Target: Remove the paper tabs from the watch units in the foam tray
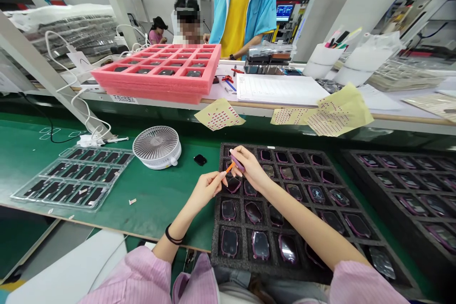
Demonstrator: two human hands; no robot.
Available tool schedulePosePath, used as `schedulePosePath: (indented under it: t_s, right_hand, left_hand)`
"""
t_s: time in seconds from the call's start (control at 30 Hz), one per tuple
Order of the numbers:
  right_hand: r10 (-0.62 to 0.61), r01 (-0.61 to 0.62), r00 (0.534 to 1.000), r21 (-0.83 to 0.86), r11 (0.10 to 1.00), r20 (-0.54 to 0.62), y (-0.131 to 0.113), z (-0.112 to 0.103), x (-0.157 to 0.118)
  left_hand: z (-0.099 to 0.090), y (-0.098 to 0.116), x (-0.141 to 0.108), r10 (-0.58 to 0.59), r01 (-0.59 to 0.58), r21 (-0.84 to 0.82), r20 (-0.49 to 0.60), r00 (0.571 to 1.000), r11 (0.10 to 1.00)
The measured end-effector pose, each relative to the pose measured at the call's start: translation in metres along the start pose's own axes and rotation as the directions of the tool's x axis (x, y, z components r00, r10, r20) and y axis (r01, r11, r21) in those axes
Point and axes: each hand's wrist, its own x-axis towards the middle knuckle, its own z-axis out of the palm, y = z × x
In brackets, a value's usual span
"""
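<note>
A black foam tray (215, 249) holds rows of pink-rimmed dark pieces (261, 245). Over its far-left cells, the left hand (204, 191) pinches an orange stick (231, 167), and the right hand (250, 167) grips a purple piece (237, 163).

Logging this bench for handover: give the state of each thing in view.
Left hand, pinching an orange stick
Right hand, holding a purple piece
Black foam tray, cells holding dark rimmed panels
Pink foam tray, holding dark pieces
White desk fan, lying face up
Clear plastic tray, holding rows of black pieces
</note>
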Motion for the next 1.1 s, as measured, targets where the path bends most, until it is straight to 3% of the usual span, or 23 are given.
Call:
schedulePosePath:
  t_s: [0.13, 0.23, 0.4, 0.57, 0.67, 0.77, 0.87, 0.93, 1.03, 1.1]
  right_hand:
    - [0.146, -0.177, 0.979, 0.243, 0.954, 0.143, 0.002, 0.005, -0.002]
    - [0.179, -0.235, 0.967, 0.358, 0.903, 0.184, 0.005, 0.009, -0.002]
    - [0.22, -0.279, 0.956, 0.369, 0.887, 0.194, 0.012, 0.007, -0.003]
    - [0.245, -0.302, 0.949, 0.344, 0.889, 0.199, 0.022, 0.002, -0.008]
    - [0.207, -0.247, 0.967, 0.342, 0.907, 0.15, 0.023, 0.001, -0.01]
    - [0.125, -0.128, 0.992, 0.296, 0.946, 0.031, 0.025, 0.005, -0.013]
    - [0.067, -0.055, 0.995, 0.153, 0.987, -0.074, 0.031, 0.011, -0.018]
    - [0.008, -0.007, 0.997, 0.02, 1.0, -0.073, 0.036, 0.011, -0.02]
    - [-0.111, 0.103, 0.993, -0.141, 0.985, -0.048, 0.036, -0.006, -0.013]
    - [-0.21, 0.166, 0.971, -0.308, 0.937, -0.116, 0.031, -0.031, 0.0]
  left_hand:
    - [0.003, 0.002, -0.001, 0.025, -0.025, -0.044, 0.006, 1.0, 0.999]
    - [0.009, -0.003, -0.003, 0.03, -0.033, -0.101, -0.028, 0.999, 0.994]
    - [0.021, -0.015, -0.007, -0.01, -0.009, -0.191, -0.097, 0.995, 0.981]
    - [0.021, -0.022, -0.009, 0.003, -0.015, -0.155, -0.083, 0.997, 0.988]
    - [0.017, -0.02, -0.008, -0.01, 0.001, -0.121, -0.076, 0.997, 0.993]
    - [0.016, -0.014, -0.004, 0.003, -0.022, -0.125, -0.147, 0.989, 0.992]
    - [0.02, -0.008, 0.0, 0.06, -0.082, -0.122, -0.175, 0.983, 0.989]
    - [0.022, -0.006, 0.0, 0.054, -0.078, -0.134, -0.172, 0.984, 0.988]
    - [0.014, -0.01, -0.002, -0.009, -0.025, -0.18, -0.188, 0.982, 0.983]
    - [0.001, -0.016, -0.006, -0.029, -0.006, -0.162, -0.218, 0.975, 0.987]
